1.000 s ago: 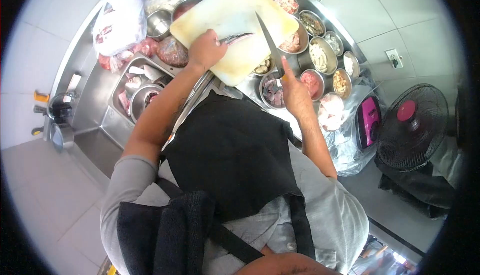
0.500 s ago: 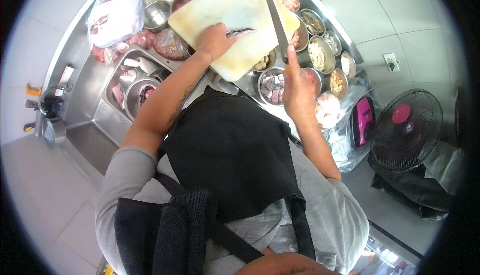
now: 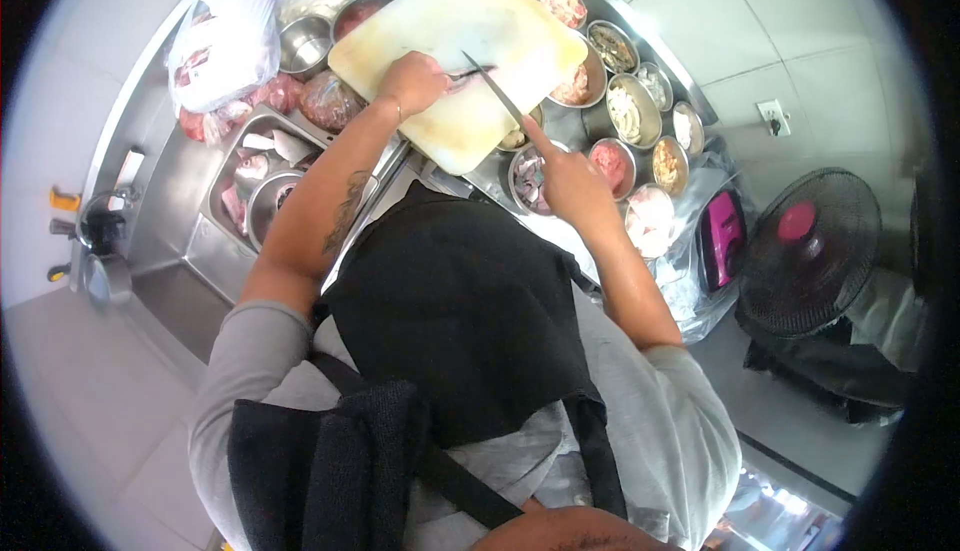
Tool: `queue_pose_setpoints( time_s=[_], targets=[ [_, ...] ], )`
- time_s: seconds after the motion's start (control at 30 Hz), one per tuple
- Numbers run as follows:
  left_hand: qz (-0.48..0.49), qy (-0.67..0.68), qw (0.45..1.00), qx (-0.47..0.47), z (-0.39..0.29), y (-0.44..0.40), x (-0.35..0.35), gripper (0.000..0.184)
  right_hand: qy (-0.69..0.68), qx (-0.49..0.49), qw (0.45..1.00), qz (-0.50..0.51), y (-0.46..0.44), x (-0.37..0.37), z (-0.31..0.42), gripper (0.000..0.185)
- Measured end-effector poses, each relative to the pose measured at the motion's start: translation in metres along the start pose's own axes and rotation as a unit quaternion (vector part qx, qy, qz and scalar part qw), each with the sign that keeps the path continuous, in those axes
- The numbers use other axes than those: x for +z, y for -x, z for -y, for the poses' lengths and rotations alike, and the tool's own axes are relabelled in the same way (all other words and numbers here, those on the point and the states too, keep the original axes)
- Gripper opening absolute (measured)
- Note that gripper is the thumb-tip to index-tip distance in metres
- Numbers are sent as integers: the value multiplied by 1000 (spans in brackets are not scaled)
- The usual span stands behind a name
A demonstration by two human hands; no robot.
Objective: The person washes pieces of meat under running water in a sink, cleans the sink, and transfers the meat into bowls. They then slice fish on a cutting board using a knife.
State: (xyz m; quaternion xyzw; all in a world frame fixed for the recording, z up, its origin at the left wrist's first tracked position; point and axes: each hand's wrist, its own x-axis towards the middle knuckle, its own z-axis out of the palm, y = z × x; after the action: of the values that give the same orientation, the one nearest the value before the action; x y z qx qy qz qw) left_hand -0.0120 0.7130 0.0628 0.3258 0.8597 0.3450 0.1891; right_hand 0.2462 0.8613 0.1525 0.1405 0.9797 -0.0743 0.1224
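A pale cutting board point(image 3: 455, 141) lies on the counter with a thin, dark-skinned piece of fish point(image 3: 462, 77) on it. My left hand point(image 3: 414, 83) is closed over the left end of that piece, with its fingertips partly hidden. My right hand point(image 3: 575, 183) grips a long knife point(image 3: 503, 97), its index finger stretched along the spine and the handle hidden in the palm. The blade points up and to the left, its front part over or against the fish piece; whether it has entered the flesh I cannot tell. Below the board, a bowl of cut fish pieces point(image 3: 527, 179) is partly covered by my right hand.
Several metal bowls of food, including white strips point(image 3: 624, 114) and pink minced meat point(image 3: 608, 163), crowd the right side. To the left are a sink point(image 3: 180, 286), a pan with fish heads point(image 3: 252, 166) and a bagged load point(image 3: 222, 41). A fan point(image 3: 812, 251) stands far right.
My right hand has moved left, and the knife has swung from nearly upright at the board's right edge to a slant across the fish piece. My left hand stays on the fish.
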Motion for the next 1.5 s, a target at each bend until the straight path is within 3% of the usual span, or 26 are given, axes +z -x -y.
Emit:
queue_pose_setpoints(
  time_s=[0.07, 0.17, 0.37, 0.43, 0.57, 0.63, 0.73, 0.83, 0.9, 0.93, 1.0, 1.03, 1.07, 1.13, 1.33, 1.37, 1.5],
  targets=[
    [21, -7, 1000, 7, -1, 10, 17, 31, 2, 29, 999, -14, -18, 7, 14, 82],
    [-23, 5, 999, -34, 5, 6, 7, 32, 15, 33, 999, -11, -3, 3, 8, 81],
    [-17, -99, 993, 68, 44, 7, 2, 29, -2, 30, 999, -11, 12, 16, -9, 83],
    [8, 201, 978, -59, 39, 6, -1, 26, -37, 38, 999, -6, 6, 12, -16, 80],
    [-26, 286, 958, -11, -2, 3, 17, 25, -115, 65, 990, -43, 11, -3, -13, 71],
    [-49, 102, 993, -38, -4, -4, 28, 28, -138, 63, 987, -61, 17, -1, -10, 69],
    [-101, 45, 993, -35, 0, -8, 36, 29, -76, 73, 994, -40, 14, 0, -1, 67],
    [-86, 52, 994, -47, 1, -6, 33, 29, -57, 73, 995, -33, 14, -16, 10, 67],
    [-80, 55, 994, -45, -3, -3, 29, 29, -107, 25, 974, -197, 22, -41, 22, 65],
    [-75, 57, 995, -40, -5, -3, 28, 29, -106, 26, 974, -197, 21, -35, 20, 65],
    [-73, 62, 994, -44, -1, -8, 31, 28, -95, -54, 950, -293, 16, -12, 11, 70],
    [-69, 64, 994, -48, 2, -10, 34, 26, 28, 27, 995, -96, 11, 0, 10, 78],
    [-73, 66, 994, -45, 5, -13, 39, 26, 31, 27, 994, -100, 9, 7, 5, 78],
    [-75, -23, 997, -8, 8, -20, 42, 28, 28, 24, 999, 23, 2, 6, 0, 86],
    [-82, 3, 996, -36, 15, -23, 24, 30, 15, 29, 999, 24, -23, 6, 8, 87],
    [-100, -93, 990, 42, 51, -46, 41, 29, 19, 18, 999, 26, -23, 10, 6, 87],
    [-112, -145, 983, 31, 25, -26, 27, 27, 31, 12, 997, 70, 14, -10, 3, 86]
  ],
)
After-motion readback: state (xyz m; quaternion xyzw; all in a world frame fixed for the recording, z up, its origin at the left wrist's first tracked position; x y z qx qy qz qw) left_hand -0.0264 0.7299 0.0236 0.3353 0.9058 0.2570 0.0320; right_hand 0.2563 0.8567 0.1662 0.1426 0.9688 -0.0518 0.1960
